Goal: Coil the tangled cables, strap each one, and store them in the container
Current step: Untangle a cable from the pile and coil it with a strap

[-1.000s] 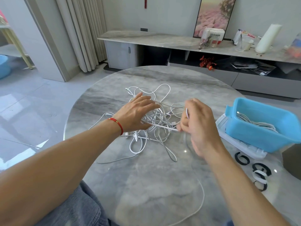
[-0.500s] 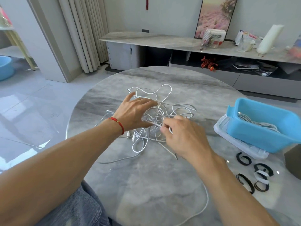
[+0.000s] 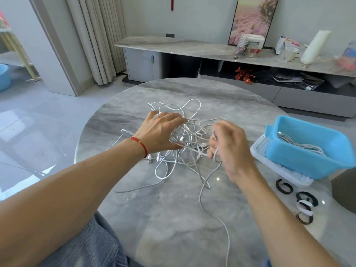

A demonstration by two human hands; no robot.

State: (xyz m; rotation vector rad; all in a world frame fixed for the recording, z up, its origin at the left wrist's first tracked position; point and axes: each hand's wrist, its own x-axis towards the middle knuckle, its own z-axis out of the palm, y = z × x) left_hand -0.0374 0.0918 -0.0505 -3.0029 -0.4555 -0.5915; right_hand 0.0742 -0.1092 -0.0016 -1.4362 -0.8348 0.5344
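A tangle of white cables [image 3: 189,135] lies in the middle of the round marble table [image 3: 173,218]. My left hand [image 3: 160,132] rests spread on top of the tangle, fingers nearly straight, pressing it down. My right hand [image 3: 229,149] sits at the tangle's right side with its fingers curled round one white cable [image 3: 213,182], which loops down toward the table's near edge. A blue container [image 3: 308,149] stands on the right, with a coiled white cable [image 3: 300,145] inside it.
The blue container sits on a clear lid [image 3: 277,168]. Several black and white straps [image 3: 302,201] lie near the right front edge. A dark object [image 3: 344,191] stands at the far right. Behind the table runs a long low cabinet [image 3: 212,51] with clutter.
My right hand went left into the tangle, then drew back right, pulling its cable, which now trails farther down the table. My left hand stayed on the tangle.
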